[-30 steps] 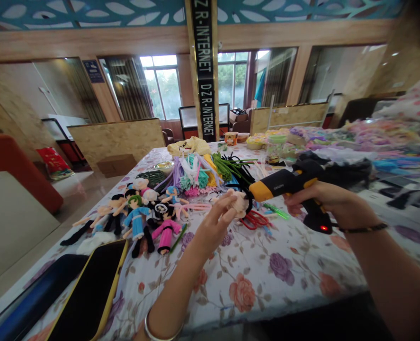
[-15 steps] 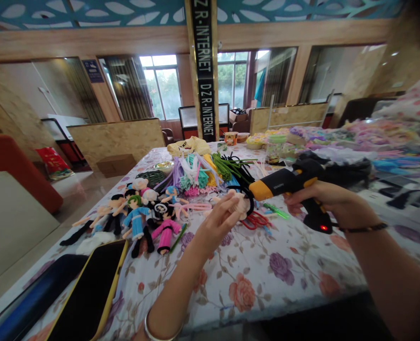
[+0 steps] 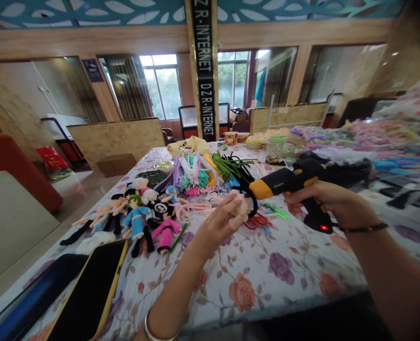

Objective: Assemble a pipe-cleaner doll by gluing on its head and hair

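Pinching a pale fuzzy ball (image 3: 244, 208) in the fingertips of your left hand (image 3: 217, 228), you hold it just left of the front end of a yellow-and-black glue gun (image 3: 279, 183), whose handle your right hand (image 3: 325, 200) grips with fingers wrapped round it. A black pipe cleaner (image 3: 255, 204) curves along the ball's edge on the side facing the gun; whether the gun touches either one cannot be told. Gluing that strand to the ball looks like the step in hand, and the next move seems to call for a steady right hand, with left fingertips clear of the hot end. Beyond your left hand lies a sheaf of coloured pipe cleaners (image 3: 194, 177), while red pipe cleaners (image 3: 256, 220) sit looped between your two hands. Left of your left hand lie several fuzzy dolls (image 3: 136, 221), and nearer you, left of that forearm, a phone in a yellow case (image 3: 89, 289). Beneath both hands spreads a flowered tablecloth (image 3: 241, 292). Farther off, past them, rises a pillar lettered DZR-INTERNET (image 3: 205, 76), with a cardboard box (image 3: 116, 165) away to the left.
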Available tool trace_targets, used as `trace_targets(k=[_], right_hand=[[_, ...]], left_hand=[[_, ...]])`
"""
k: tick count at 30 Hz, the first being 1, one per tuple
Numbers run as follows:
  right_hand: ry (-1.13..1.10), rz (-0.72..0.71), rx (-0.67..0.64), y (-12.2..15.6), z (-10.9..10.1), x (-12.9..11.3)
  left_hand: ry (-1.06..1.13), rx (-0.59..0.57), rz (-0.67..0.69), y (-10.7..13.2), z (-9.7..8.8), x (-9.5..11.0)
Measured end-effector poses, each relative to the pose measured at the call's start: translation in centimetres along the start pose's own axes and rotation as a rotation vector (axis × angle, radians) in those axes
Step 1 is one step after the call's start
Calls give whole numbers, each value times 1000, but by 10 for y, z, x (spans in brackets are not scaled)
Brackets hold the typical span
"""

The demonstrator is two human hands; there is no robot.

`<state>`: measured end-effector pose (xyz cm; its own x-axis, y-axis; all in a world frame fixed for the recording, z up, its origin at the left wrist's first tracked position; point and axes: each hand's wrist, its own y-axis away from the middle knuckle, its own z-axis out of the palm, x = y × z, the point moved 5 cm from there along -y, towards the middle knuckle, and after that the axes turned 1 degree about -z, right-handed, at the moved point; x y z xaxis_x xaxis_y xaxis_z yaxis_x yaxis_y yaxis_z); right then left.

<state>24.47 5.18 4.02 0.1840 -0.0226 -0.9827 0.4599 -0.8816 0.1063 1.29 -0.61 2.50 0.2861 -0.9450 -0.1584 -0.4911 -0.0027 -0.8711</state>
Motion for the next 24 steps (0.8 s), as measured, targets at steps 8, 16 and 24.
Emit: trace_targets(k=[8, 16, 24], right_hand=[[-17, 2, -7, 1, 3, -2], [1, -17, -6, 1, 2, -2], [-16, -8, -8, 2, 4, -3]], left_hand=[[-27, -20, 8, -2, -1, 3], [-94, -12, 81, -2, -1, 5], [-144, 1, 130, -7, -5, 11]])
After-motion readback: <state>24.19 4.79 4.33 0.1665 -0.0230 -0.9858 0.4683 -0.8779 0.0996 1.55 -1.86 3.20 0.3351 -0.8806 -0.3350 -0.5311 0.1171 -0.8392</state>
